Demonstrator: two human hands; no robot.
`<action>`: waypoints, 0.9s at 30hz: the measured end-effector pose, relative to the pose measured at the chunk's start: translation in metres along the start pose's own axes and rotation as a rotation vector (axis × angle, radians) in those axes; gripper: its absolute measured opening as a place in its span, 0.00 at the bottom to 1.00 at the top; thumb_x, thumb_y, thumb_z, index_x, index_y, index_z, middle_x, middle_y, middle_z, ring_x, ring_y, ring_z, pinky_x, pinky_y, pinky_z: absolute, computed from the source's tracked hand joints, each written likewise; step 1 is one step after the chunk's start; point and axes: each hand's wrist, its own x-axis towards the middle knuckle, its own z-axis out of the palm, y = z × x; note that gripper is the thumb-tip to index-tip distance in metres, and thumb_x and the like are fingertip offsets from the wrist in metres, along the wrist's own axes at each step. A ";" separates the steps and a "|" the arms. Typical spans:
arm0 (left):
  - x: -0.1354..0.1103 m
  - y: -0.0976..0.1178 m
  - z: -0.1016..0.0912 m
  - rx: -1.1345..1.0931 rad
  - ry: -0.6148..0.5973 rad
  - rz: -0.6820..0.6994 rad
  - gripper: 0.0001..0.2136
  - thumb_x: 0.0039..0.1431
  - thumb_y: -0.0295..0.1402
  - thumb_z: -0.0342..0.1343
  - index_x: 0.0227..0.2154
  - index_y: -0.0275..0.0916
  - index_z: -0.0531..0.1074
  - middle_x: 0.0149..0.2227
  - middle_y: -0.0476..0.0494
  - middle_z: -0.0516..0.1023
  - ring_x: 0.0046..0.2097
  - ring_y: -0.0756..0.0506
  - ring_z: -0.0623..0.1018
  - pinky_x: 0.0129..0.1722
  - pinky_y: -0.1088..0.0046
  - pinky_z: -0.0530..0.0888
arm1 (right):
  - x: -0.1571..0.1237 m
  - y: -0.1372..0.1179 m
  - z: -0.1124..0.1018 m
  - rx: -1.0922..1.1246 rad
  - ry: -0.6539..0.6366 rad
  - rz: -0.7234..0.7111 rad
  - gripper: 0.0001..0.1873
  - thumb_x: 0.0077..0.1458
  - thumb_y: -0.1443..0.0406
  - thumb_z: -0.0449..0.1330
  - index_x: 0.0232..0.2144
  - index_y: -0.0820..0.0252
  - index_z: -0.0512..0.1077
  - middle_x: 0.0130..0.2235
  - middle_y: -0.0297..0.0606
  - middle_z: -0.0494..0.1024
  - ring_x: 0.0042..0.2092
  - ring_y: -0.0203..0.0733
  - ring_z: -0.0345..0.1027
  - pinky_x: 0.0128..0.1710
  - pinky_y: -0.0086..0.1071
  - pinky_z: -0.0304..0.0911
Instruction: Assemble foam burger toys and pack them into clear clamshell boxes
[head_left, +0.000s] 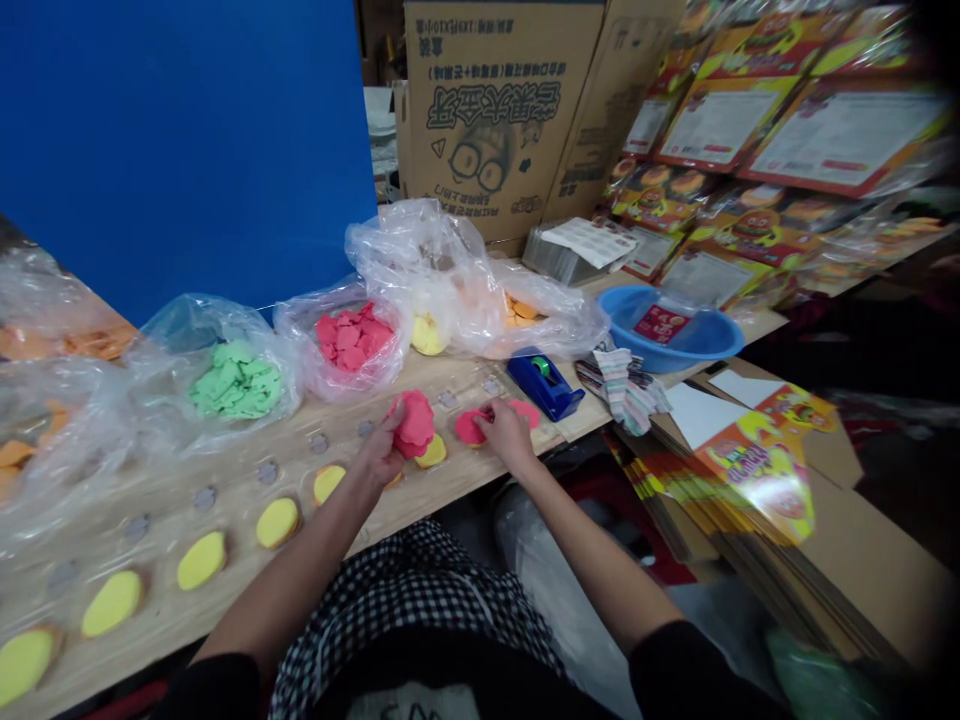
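Several wavy-edged red foam pieces (415, 424) are stacked in my left hand (384, 450), whose fingers are wrapped round their edge. To the right, my right hand (504, 432) pinches a single red foam piece (470, 428) low over the table. Another red piece (526, 412) lies just beyond those fingers. Below the held stack sits a yellow round (431, 452), partly covered. A row of yellow rounds (277, 522) on orange-brown bases runs along the near edge toward the left. Behind it is a line of small grey discs (268, 471).
Plastic bags hold green pieces (238, 380), red pieces (355, 337) and orange pieces (520, 311). A blue tape dispenser (545, 384), striped gloves (624, 385) and a blue basin (675, 345) stand to the right. Flat cartons (847, 560) are stacked beside me; a large cardboard box (495, 110) stands behind.
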 end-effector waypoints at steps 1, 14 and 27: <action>-0.001 0.001 -0.001 0.004 -0.011 0.000 0.10 0.51 0.33 0.54 0.36 0.34 0.70 0.31 0.44 0.76 0.28 0.49 0.75 0.31 0.71 0.74 | -0.001 0.000 0.000 -0.091 0.003 -0.027 0.03 0.44 0.66 0.56 0.26 0.59 0.66 0.29 0.36 0.72 0.34 0.41 0.64 0.34 0.33 0.54; -0.008 0.006 -0.023 -0.025 -0.143 -0.055 0.15 0.55 0.38 0.49 0.41 0.34 0.69 0.36 0.40 0.76 0.33 0.47 0.76 0.32 0.68 0.74 | -0.013 -0.033 0.007 0.066 0.102 -0.247 0.12 0.52 0.59 0.52 0.36 0.58 0.71 0.36 0.42 0.66 0.42 0.46 0.59 0.41 0.40 0.57; -0.011 0.005 -0.033 -0.001 -0.046 0.033 0.13 0.55 0.35 0.49 0.40 0.31 0.69 0.33 0.39 0.76 0.30 0.48 0.76 0.30 0.72 0.74 | -0.017 -0.082 0.038 0.345 -0.143 -0.335 0.20 0.43 0.59 0.60 0.40 0.60 0.67 0.40 0.42 0.65 0.42 0.43 0.60 0.42 0.40 0.59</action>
